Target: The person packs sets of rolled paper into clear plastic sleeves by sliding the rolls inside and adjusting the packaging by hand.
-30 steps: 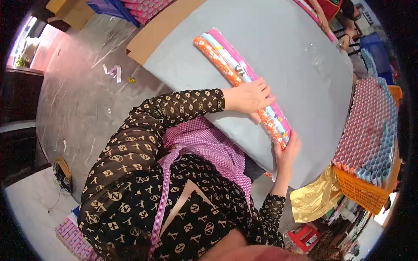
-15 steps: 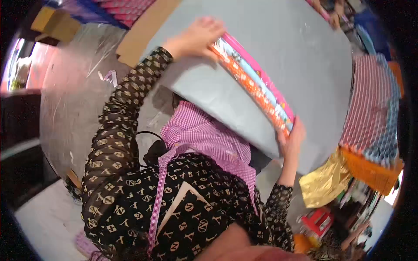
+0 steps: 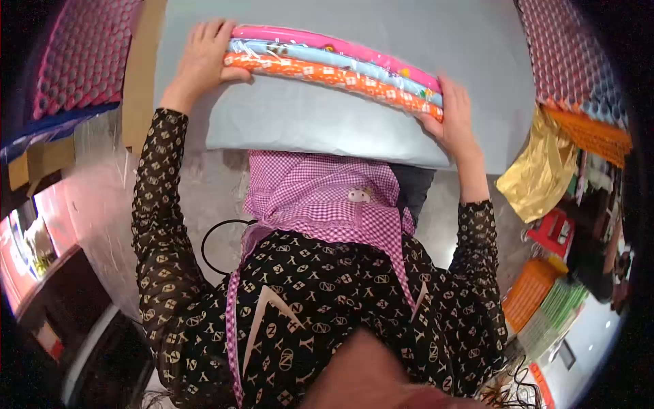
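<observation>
Three rolls are over the near part of the counter (image 3: 484, 48), side by side: the pink roll (image 3: 327, 39) is farthest from the body, the blue roll (image 3: 313, 56) is in the middle, the orange roll (image 3: 347, 80) is nearest. Shiny clear film (image 3: 246, 49) shows over them, esp. at the left end. I cannot tell if they rest fully on the counter or are lifted a little.

The left hand (image 3: 199, 60) holds the left end of the set; its fingers are at the far side and the end, w/ the thumb along the orange roll. The right hand (image 3: 458, 121) holds the other end in a similar way, i.e. thumb on the near side, fingers toward the pink roll. So both hands are closed on the rolls, but how hard they press, I cannot tell.

To do this hold well, I think the pressure should be equal at both ends, b/c a stronger squeeze on one side could push the middle roll up. Pls use soft fingers: the rolls are probably light and may dent, and the film may wrinkle or slip. The palms can make the ends level, e.g. w/ small pushes inward. Also the wrists should move together, otherwise the set may twist, etc.
</observation>
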Available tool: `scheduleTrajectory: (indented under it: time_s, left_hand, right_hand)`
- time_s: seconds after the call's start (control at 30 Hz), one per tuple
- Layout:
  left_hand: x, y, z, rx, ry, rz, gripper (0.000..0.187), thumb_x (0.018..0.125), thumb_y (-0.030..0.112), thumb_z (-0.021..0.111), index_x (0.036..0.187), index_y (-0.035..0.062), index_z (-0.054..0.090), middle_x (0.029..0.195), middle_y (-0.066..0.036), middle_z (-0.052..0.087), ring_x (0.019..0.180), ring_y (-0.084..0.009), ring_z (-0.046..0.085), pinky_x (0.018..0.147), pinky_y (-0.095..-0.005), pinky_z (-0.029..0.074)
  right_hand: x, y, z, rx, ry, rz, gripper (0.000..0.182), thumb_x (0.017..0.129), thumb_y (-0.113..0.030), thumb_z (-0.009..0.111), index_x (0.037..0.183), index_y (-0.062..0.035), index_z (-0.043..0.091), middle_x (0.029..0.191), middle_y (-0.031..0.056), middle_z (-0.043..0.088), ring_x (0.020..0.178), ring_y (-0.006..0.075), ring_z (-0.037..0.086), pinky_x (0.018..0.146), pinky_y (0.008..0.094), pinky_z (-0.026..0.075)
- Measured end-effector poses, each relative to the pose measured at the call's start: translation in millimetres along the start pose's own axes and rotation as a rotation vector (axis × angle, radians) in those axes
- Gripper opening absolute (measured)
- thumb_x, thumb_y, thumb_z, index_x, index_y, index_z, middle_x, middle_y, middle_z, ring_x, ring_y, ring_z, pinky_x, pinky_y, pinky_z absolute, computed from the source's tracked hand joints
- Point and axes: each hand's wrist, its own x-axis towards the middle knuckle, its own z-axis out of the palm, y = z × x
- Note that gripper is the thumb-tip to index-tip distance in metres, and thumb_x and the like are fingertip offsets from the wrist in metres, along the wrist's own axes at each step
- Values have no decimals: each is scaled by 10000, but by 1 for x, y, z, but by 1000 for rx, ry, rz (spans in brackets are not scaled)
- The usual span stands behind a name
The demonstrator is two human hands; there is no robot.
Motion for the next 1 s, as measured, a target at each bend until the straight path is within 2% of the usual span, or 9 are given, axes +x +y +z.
scheduleTrajectory:
  time_s: [0.17,0.37,0.43,0.63,0.7,0.73,0.8,0.83,1.0]
  left_hand:
    - [-7,0,-2,38,41,18,1028,622,671,725,1352,-2,456,1320,-189,494,1225,-395,437,1062,-494,349]
    - [14,40,-12,42,8,72,1219,535,727,731,1451,14,357,1453,-190,432,1394,-397,336,1145,-527,268]
    - [22,53,-16,36,-132,105,1211,546,719,734,1452,12,352,1429,-184,459,1380,-377,362,1144,-523,269]
    - [23,63,-17,-12,-92,114,1107,555,641,774,1381,-11,429,1307,-184,526,1230,-368,473,1123,-515,300]
    - [24,70,-17,41,-58,83,1022,588,529,803,1361,-37,446,1300,-183,530,1236,-390,464,1110,-515,310]
    - [23,65,-11,38,-69,79,1084,544,578,798,1356,-46,444,1290,-182,535,1219,-394,469,1098,-524,320]
    - [25,63,-14,6,-49,117,1208,444,731,711,1326,-55,458,1251,-208,544,1188,-400,481,1081,-550,327]
    - [23,57,-6,-21,-49,119,1254,475,846,612,1306,-81,462,1239,-245,533,1182,-425,473,1085,-563,307]
    - [20,60,-17,-42,-64,106,1239,506,858,590,1314,-72,451,1225,-238,527,1195,-419,455,1090,-556,294]
  right_hand:
    - [4,5,0,18,12,-63,787,782,-359,738,1398,4,409,1272,211,525,1152,398,490,1005,476,398]
    - [8,-9,1,78,-2,-73,771,790,-368,735,1390,-7,415,1312,214,516,1214,391,475,1051,471,366]
    - [8,-10,1,73,9,-82,776,789,-376,737,1391,-8,413,1334,215,506,1242,388,464,1064,470,359]
    - [-9,-4,-12,97,54,48,865,725,-386,802,1393,8,419,1396,224,476,1285,427,440,1093,489,326]
    - [-16,-16,-15,60,123,268,725,771,-360,781,1331,-6,487,1321,225,523,1221,422,477,1041,483,368]
    - [-22,-14,-6,-3,259,249,600,812,-287,749,1295,-12,523,1231,199,582,1151,386,527,995,471,403]
    - [-17,-38,-17,176,301,340,434,836,-154,708,1239,-49,584,984,129,648,939,318,597,851,421,472]
    - [-14,-51,-22,256,340,345,396,846,-155,699,1214,-54,592,937,129,638,888,322,602,795,415,487]
    - [4,-81,-15,286,231,483,407,852,-165,693,1216,-38,563,921,160,640,869,367,614,770,449,491]
